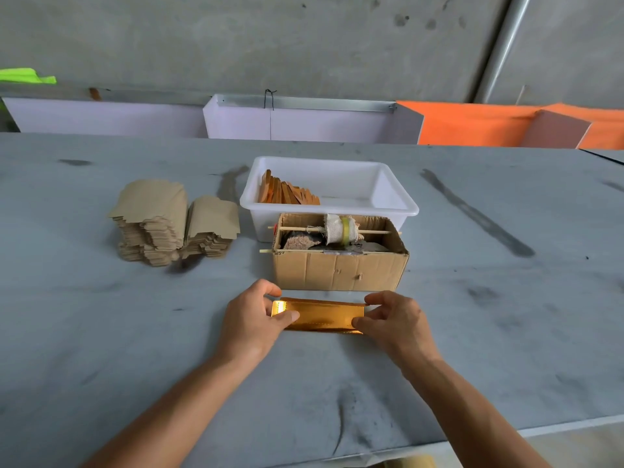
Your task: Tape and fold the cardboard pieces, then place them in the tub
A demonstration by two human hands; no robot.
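A folded gold cardboard piece lies flat on the grey table, just in front of a brown box. My left hand pinches its left end, thumb on top and fingers curled over the far edge. My right hand pinches its right end the same way. The white tub stands behind the box and holds several folded gold pieces leaning at its left side. Two stacks of flat brown cardboard blanks sit to the left of the tub.
The open brown cardboard box holds stones and a tape roll on a wooden stick laid across its top. White and orange panels line the table's far edge. The table's near edge runs below my forearms.
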